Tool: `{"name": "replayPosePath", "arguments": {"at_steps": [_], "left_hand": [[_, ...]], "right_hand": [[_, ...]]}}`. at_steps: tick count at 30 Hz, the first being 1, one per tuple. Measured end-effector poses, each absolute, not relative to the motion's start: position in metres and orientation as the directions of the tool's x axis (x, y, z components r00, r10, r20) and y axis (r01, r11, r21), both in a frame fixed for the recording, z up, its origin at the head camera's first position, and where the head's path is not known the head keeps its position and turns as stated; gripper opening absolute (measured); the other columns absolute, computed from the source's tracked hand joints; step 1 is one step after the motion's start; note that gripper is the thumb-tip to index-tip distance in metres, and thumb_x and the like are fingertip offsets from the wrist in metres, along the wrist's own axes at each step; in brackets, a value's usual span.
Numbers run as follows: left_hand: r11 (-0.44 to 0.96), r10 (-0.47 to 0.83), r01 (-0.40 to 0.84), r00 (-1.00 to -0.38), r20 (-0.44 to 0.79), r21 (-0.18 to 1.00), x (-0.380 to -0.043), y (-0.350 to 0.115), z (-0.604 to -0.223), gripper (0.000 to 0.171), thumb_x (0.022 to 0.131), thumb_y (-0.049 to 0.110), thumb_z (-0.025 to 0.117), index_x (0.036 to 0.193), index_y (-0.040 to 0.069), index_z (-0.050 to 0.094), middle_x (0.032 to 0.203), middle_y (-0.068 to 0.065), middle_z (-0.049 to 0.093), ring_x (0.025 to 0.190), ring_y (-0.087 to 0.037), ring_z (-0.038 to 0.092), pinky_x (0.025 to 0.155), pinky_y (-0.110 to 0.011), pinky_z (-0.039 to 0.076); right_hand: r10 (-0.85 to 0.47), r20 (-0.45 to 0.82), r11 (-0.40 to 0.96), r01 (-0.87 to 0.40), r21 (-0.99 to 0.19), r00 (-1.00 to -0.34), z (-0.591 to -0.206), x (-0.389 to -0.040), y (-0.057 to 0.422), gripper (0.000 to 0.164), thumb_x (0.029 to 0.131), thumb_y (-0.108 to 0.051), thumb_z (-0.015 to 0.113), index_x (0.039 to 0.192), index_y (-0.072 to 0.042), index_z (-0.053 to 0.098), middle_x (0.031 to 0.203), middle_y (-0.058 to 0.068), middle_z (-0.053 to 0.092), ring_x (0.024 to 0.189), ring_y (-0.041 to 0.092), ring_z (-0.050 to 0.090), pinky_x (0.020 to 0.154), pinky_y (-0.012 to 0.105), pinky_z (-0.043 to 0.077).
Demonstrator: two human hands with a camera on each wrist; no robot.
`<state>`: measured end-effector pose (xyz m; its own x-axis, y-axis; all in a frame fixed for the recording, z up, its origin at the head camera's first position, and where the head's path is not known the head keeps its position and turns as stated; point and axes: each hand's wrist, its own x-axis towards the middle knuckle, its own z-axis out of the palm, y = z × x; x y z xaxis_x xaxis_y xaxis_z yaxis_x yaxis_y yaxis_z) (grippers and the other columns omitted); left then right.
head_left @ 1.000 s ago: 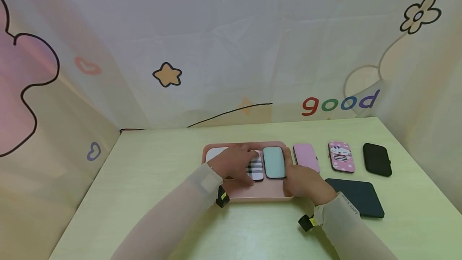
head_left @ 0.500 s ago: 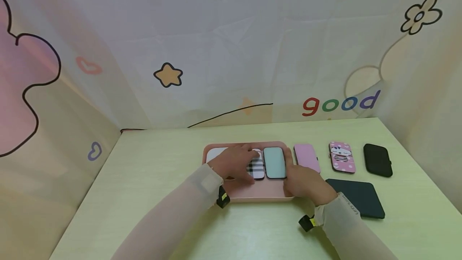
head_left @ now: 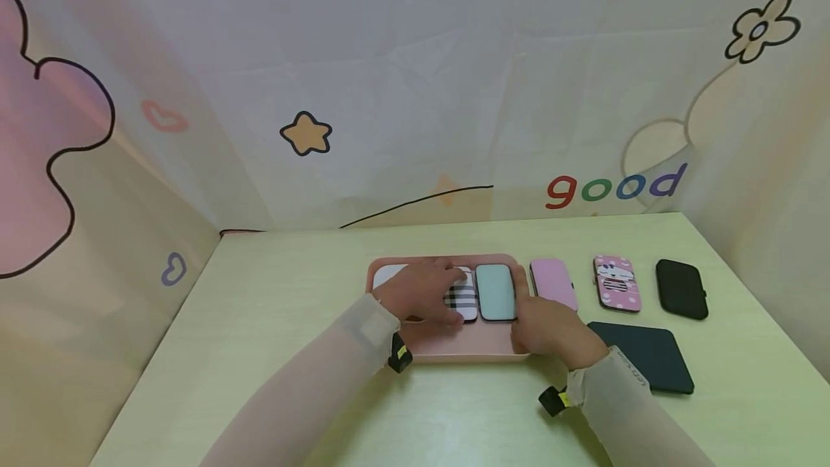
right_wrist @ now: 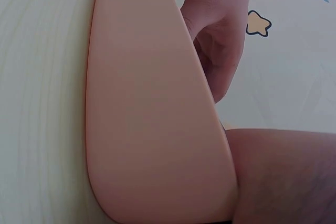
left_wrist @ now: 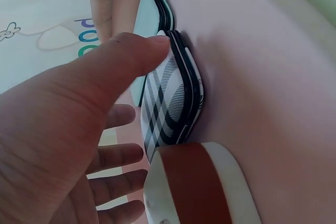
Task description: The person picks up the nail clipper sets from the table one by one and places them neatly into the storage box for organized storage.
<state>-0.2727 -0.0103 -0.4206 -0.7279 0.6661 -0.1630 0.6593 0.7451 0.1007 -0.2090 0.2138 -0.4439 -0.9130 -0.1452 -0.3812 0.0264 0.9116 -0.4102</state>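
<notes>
A shallow pink tray (head_left: 467, 344) holds a row of small flat cases. My left hand (head_left: 421, 290) reaches over the row and grips a black-and-white plaid case (left_wrist: 165, 98), its thumb on the near end and its fingers at the far side. Right of the plaid case lies a mint-green case (head_left: 496, 292). A white case with a brown band (left_wrist: 202, 184) sits on the other side, mostly under the left hand in the head view. My right hand (head_left: 551, 326) holds the tray's right end, index finger stretched along the rim, thumb at the near corner.
Right of the tray a pink case (head_left: 553, 281), a patterned pink case (head_left: 617, 282) and a black case (head_left: 681, 288) lie in a row on the pale table (head_left: 279, 287). A larger dark flat pad (head_left: 648, 355) lies by the right wrist. A printed curtain (head_left: 389, 92) stands behind.
The plaid case's near end has shifted slightly away from me, and the left thumb with it. The right hand keeps its place at the tray; the view drifts slightly.
</notes>
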Motion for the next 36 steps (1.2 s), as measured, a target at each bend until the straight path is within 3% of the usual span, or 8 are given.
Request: {"name": "replayPosePath", "arguments": {"at_steps": [5, 12, 17, 24, 29, 36], "left_hand": [[0.75, 0.658, 0.658, -0.731, -0.179, 0.066, -0.276, -0.01, -0.42, 0.072, 0.086, 0.059, 0.067, 0.147, 0.025, 0.05, 0.149, 0.002, 0.049, 0.127, -0.014, 0.052, 0.105, -0.03, 0.044], [0.77, 0.638, 0.628, -0.751, -0.17, 0.115, -0.276, -0.012, -0.416, 0.07, 0.086, 0.061, 0.067, 0.146, 0.027, 0.051, 0.141, 0.003, 0.054, 0.108, -0.011, 0.054, 0.093, -0.029, 0.048], [0.79, 0.612, 0.589, -0.775, -0.156, 0.173, -0.273, -0.017, -0.41, 0.068, 0.086, 0.06, 0.066, 0.146, 0.033, 0.05, 0.138, 0.003, 0.054, 0.105, -0.012, 0.055, 0.084, -0.033, 0.049], [0.786, 0.604, 0.574, -0.792, -0.09, 0.232, -0.272, -0.025, -0.396, 0.068, 0.089, 0.058, 0.064, 0.147, 0.027, 0.05, 0.142, 0.001, 0.054, 0.119, -0.017, 0.055, 0.098, -0.039, 0.048], [0.767, 0.611, 0.585, -0.791, -0.022, 0.262, -0.264, -0.033, -0.392, 0.068, 0.09, 0.058, 0.062, 0.149, 0.025, 0.049, 0.149, 0.002, 0.05, 0.132, -0.019, 0.05, 0.107, -0.043, 0.044], [0.719, 0.584, 0.577, -0.804, 0.113, 0.387, -0.243, -0.042, -0.391, 0.07, 0.091, 0.056, 0.063, 0.151, 0.027, 0.044, 0.152, 0.003, 0.046, 0.14, -0.017, 0.043, 0.109, -0.047, 0.041]], "right_hand": [[-0.15, -0.384, 0.915, 0.019, -0.403, -0.911, -0.443, -0.21, 0.214, 0.106, 0.086, -0.011, 0.061, 0.158, -0.013, -0.018, 0.069, 0.006, 0.056, 0.053, 0.02, 0.051, 0.05, 0.03, 0.036], [-0.163, -0.37, 0.913, 0.003, -0.409, -0.915, -0.442, -0.209, 0.213, 0.105, 0.087, -0.011, 0.061, 0.158, -0.013, -0.016, 0.069, 0.007, 0.056, 0.053, 0.021, 0.051, 0.05, 0.03, 0.036], [-0.159, -0.374, 0.912, 0.009, -0.41, -0.913, -0.442, -0.209, 0.213, 0.105, 0.087, -0.011, 0.061, 0.158, -0.014, -0.016, 0.069, 0.007, 0.055, 0.054, 0.021, 0.052, 0.05, 0.031, 0.037], [-0.152, -0.351, 0.928, -0.012, -0.372, -0.924, -0.444, -0.212, 0.212, 0.105, 0.087, -0.014, 0.062, 0.157, -0.01, -0.017, 0.065, 0.006, 0.053, 0.05, 0.021, 0.05, 0.048, 0.03, 0.035], [-0.153, -0.357, 0.92, -0.001, -0.391, -0.922, -0.444, -0.211, 0.211, 0.105, 0.086, -0.012, 0.062, 0.157, -0.014, -0.016, 0.066, 0.006, 0.053, 0.051, 0.021, 0.051, 0.049, 0.03, 0.036], [-0.174, -0.329, 0.914, -0.028, -0.404, -0.928, -0.445, -0.209, 0.211, 0.106, 0.086, -0.01, 0.062, 0.158, -0.012, -0.015, 0.066, 0.007, 0.055, 0.052, 0.022, 0.053, 0.05, 0.03, 0.04]]}}
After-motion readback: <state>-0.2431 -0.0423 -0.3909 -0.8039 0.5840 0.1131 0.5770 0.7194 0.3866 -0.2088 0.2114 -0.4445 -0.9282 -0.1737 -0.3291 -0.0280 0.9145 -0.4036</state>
